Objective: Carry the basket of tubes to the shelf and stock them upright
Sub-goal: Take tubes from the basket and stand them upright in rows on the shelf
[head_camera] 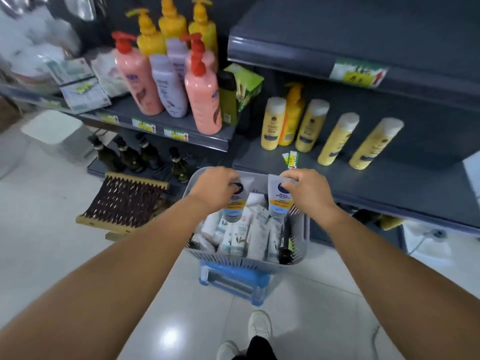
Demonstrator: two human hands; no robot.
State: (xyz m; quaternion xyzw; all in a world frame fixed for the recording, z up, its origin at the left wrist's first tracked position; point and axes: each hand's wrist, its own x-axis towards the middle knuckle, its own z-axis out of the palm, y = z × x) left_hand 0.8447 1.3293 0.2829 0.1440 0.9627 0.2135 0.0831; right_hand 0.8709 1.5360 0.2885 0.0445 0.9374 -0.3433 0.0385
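You stand on a glossy pale tiled floor (78,268) in a shop aisle, facing dark grey shelving. To the left, a woven wooden rack (124,201) leans at floor level beneath dark bottles (130,154), and above them pump bottles (166,74) in pink, lilac and yellow crowd one shelf. Ahead of you the grey basket (241,262) sits on a blue stool (233,281), full of white tubes (233,235) lying jumbled. To the right, the lower shelf (389,183) carries a row of yellow bottles (335,139), with bare board in front of them and the upper shelf bare too.

Your left hand (215,189) has its fingers closed round the crimped end of one blue-and-yellow tube (235,203), cap hanging down. Your right hand (309,190) pinches a second matching tube (279,201) the same way, just above the basket.

The risks, as I judge them: a pinch on the flat crimp is a thin hold, and either tube may slip back into the basket. Both hang cap-down, so they should stand on their caps if set squarely; a careless release may topple them. The basket overhangs the stool, so a knock from your forearm could tip it. Reaching right, your sleeve-less arm may brush the yellow bottles and fell the row.
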